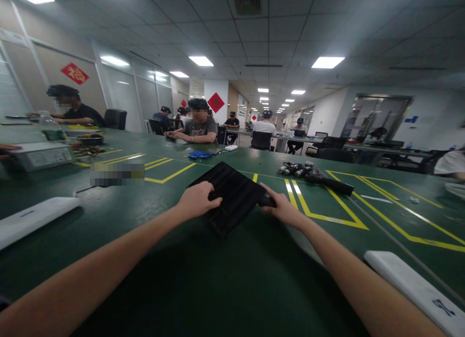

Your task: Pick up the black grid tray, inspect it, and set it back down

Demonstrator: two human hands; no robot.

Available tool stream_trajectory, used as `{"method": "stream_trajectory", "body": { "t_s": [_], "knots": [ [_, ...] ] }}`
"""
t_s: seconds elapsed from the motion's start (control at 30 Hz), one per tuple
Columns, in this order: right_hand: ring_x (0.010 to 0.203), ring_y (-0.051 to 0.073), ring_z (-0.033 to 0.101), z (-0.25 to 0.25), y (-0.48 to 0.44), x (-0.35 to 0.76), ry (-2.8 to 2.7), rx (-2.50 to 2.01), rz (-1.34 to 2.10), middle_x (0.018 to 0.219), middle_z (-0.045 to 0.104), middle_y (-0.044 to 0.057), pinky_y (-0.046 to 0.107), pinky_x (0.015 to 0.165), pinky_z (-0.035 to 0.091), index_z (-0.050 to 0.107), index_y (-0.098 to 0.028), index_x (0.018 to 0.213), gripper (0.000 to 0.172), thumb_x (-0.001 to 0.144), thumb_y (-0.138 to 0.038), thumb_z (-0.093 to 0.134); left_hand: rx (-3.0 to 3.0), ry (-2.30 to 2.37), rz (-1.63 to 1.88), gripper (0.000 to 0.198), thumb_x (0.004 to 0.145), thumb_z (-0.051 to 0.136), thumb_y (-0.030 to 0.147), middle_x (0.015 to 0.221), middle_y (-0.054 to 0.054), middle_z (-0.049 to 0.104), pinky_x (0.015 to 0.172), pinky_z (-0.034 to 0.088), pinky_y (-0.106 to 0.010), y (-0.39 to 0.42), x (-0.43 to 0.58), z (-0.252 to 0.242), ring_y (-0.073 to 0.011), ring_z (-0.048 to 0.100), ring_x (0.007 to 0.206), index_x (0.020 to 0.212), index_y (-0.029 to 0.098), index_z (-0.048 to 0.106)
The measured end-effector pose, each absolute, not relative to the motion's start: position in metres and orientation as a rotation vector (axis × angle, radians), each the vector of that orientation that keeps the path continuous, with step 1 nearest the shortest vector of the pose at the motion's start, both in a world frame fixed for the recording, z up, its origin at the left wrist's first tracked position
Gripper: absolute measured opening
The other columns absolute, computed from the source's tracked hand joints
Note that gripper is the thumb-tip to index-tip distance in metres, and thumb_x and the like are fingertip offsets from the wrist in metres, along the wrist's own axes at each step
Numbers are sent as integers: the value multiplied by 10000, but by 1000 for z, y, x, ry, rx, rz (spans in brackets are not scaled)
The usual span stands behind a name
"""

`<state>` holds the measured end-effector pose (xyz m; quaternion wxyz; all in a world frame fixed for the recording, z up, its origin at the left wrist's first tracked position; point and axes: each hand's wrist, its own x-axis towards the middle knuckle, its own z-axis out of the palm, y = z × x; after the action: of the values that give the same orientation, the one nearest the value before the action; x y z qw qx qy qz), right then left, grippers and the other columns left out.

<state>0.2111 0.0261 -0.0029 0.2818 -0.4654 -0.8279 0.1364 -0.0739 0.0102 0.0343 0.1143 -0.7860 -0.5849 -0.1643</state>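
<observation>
A black ribbed tray (232, 191) lies on the green table (203, 279), turned like a diamond. My left hand (198, 200) grips its left corner with fingers curled over the edge. My right hand (280, 207) pinches its right corner. Both arms reach forward from the bottom of the view.
A pile of small metal parts (298, 169) and a black rod-like tool (330, 184) lie to the right inside yellow tape lines. White flat objects lie at the near left (34, 218) and near right (417, 288). A scale (41, 156) stands far left. Several people sit at the table's far side.
</observation>
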Motion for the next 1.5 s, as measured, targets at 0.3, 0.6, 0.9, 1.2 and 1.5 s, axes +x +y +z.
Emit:
{"method": "stream_trajectory", "body": {
  "t_s": [0.3, 0.6, 0.9, 1.2, 1.5],
  "knots": [
    [1055, 345, 454, -7, 34, 272, -1940, -2254, -76, 1176, 524, 153, 404, 775, 386, 415, -198, 1255, 510, 774, -362, 463, -1895, -2376, -180, 582, 720, 342, 553, 984, -205, 625, 715, 446, -362, 56, -148, 32, -314, 579, 920, 878, 78, 639],
    [1261, 371, 194, 0, 28, 244, -1994, -2128, -245, 1328, 385, 148, 570, 976, 135, 424, -143, 1247, 554, 788, -453, 408, -2012, -1985, -434, 381, 754, 308, 118, 981, -181, 607, 835, 420, -336, 43, -117, 37, -245, 558, 955, 981, 47, 606],
    [1307, 263, 178, -13, -11, 150, -2510, -1538, 231, 1420, 272, 87, 470, 1042, 118, 312, -179, 1332, 587, 854, -507, 217, -2781, -1317, -486, 461, 714, 321, -5, 1180, -83, 544, 975, 348, -285, 14, -50, -14, -149, 474, 1103, 1089, 124, 555],
    [1281, 296, 218, 2, 18, 208, -2252, -1833, -155, 1383, 332, 106, 481, 1017, 162, 377, -170, 1287, 496, 857, -408, 314, -2894, -1030, -529, 341, 854, 386, 291, 1277, -71, 473, 1014, 290, -377, -40, -35, 7, -192, 373, 1208, 1154, 178, 505],
    [1039, 302, 453, -18, 29, 266, -1950, -2257, -161, 1122, 539, 156, 420, 801, 386, 489, -167, 1137, 414, 833, -404, 338, -2849, -1110, -405, 285, 849, 366, 192, 1152, -92, 552, 890, 397, -369, -46, -22, 10, -209, 497, 1057, 1036, 164, 579]
  ]
}}
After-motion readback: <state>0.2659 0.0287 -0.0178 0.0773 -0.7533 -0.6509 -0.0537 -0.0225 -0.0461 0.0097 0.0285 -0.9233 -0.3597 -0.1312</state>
